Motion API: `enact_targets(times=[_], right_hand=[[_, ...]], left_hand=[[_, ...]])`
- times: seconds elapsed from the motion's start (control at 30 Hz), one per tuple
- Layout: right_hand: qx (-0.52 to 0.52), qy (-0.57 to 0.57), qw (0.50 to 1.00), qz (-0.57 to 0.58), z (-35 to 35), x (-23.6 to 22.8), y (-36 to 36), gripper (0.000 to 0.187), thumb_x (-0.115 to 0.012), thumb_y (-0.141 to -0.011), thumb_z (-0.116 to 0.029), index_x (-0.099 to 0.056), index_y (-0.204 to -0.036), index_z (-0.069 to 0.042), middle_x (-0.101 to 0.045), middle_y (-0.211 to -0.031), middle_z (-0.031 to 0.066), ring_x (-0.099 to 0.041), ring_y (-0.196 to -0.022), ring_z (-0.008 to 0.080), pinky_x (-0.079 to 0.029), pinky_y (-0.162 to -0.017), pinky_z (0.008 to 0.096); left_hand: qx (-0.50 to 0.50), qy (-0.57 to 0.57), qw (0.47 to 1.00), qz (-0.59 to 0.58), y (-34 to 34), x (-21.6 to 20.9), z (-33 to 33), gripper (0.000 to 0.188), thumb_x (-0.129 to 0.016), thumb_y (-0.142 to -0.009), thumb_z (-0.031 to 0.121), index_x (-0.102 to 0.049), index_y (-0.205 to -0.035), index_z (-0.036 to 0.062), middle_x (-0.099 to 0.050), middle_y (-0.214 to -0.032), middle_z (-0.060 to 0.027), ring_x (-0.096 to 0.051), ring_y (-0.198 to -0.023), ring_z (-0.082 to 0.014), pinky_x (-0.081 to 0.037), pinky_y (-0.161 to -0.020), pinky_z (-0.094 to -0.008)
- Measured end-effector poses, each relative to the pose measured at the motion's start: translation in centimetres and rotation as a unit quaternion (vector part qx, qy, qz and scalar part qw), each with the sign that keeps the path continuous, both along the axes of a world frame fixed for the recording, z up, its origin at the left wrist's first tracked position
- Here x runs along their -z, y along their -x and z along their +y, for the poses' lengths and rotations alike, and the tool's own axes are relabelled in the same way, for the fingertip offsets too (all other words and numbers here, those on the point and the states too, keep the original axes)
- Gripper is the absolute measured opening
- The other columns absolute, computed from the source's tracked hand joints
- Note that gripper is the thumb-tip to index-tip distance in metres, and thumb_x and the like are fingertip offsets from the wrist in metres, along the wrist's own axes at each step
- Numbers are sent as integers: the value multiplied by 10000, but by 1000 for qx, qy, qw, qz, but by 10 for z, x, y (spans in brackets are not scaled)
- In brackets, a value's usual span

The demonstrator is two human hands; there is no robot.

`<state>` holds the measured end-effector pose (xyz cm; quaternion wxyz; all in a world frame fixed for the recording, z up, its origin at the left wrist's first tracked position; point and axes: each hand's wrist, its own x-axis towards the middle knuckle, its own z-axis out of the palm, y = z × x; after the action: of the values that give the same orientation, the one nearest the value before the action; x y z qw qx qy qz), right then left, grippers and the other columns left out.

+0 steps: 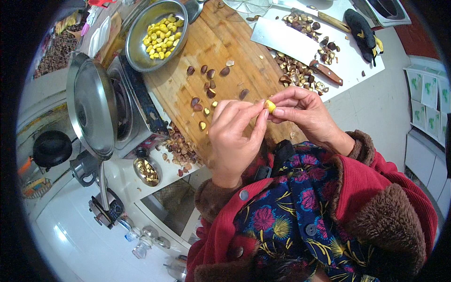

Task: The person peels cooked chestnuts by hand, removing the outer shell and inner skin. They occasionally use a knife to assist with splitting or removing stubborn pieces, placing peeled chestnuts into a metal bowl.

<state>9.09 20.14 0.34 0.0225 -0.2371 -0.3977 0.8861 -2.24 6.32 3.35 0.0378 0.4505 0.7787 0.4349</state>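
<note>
Above the near edge of the wooden cutting board [235,37], both hands meet around one small yellow chestnut [270,106] that carries a brownish patch of skin. My right hand [307,115] pinches it between thumb and fingers. From the other side my left hand [235,136] touches it with closed thumb and fingertips. Brown shell pieces [210,74] and a few cut chestnut bits [202,125] are scattered on the board. At its far left a steel bowl [134,44] contains many peeled yellow chestnuts [163,36].
A cleaver [286,40] lies at the board's right, beside heaped shells [293,68]. Farther right is a dark bundle [361,30]. Left of the board stand a stove [134,101] and a large lidded pan [94,108]. A small oval dish [147,171] sits near more peelings [181,148].
</note>
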Motion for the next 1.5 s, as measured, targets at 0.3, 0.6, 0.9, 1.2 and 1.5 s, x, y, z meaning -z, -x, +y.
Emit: enact_targets(times=[0.3,0.6,0.9,1.2,1.5], right_hand=[[-30,-59,998,4,-3,3,2,187,-644,-842,13,-619,-1027,23,-677,-986,120,-657,-914,165,-544,-830,297],[-29,-50,998,11,-2,9,3,221,-661,-845,-20,-622,-1060,11,-679,-995,85,-643,-907,125,-526,-834,267],[-33,68,996,-36,1,21,11,242,-626,-895,-114,-600,-1104,5,-667,-987,68,-652,-860,140,-536,-779,264],[-130,-278,942,136,23,54,222,324,-607,-917,-257,-614,-1107,5,-621,-911,25,-567,-830,94,-465,-766,242],[-223,-437,860,141,-19,31,149,282,-611,-883,-180,-606,-1112,-15,-664,-936,59,-630,-789,134,-513,-700,257]], left_hand=[[-25,-20,997,-75,-1,5,-11,183,-735,-662,-33,-696,-822,47,-645,-748,-65,-595,-683,-211,-477,-614,-309],[-67,37,997,-17,-5,1,-2,127,-690,-705,-29,-623,-798,24,-606,-744,-62,-588,-690,-207,-474,-622,-306],[-178,84,888,-415,-18,57,-25,122,-623,-884,96,-568,-967,25,-595,-781,-19,-564,-709,-80,-468,-627,-256],[-368,173,914,4,17,102,-116,155,-708,-793,150,-678,-885,30,-607,-710,-97,-591,-607,-244,-481,-593,-344],[-345,-7,864,-367,23,103,-109,231,-705,-800,52,-638,-1011,-11,-659,-844,-78,-646,-804,-177,-513,-739,-275]])
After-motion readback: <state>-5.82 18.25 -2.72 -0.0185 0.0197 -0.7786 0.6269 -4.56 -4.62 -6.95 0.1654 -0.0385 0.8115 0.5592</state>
